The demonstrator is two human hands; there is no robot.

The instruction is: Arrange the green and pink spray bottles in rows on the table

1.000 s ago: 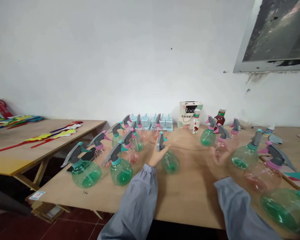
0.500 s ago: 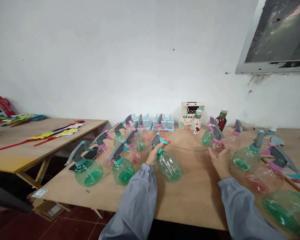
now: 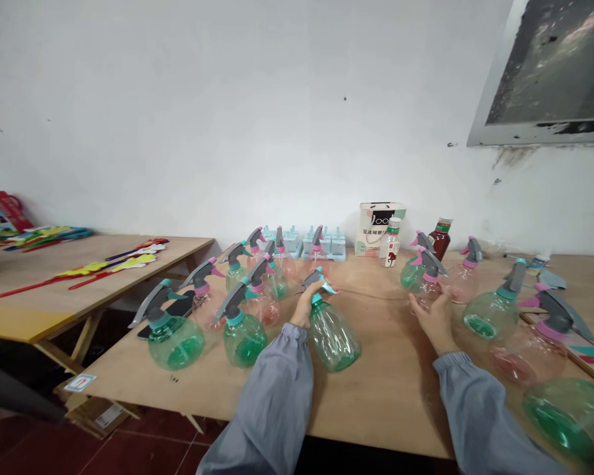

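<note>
In the head view, the left hand [image 3: 305, 309] is closed round the neck of a green spray bottle [image 3: 335, 340], tilted near the middle of the table's [image 3: 376, 409] front edge; whether its base touches is unclear. The right hand [image 3: 436, 323] curls round a pink spray bottle [image 3: 424, 292], farther from that edge. The step seems to be handling both bottles; moving either calls for a firm grip.

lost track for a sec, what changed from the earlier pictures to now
The left hand kept hold of a green bottle, whose base swung toward the table's near edge. The right hand is at a pink bottle, which shifted left; a firm grip can't be confirmed. The other spray bottles and the paper bag stayed put.
</note>
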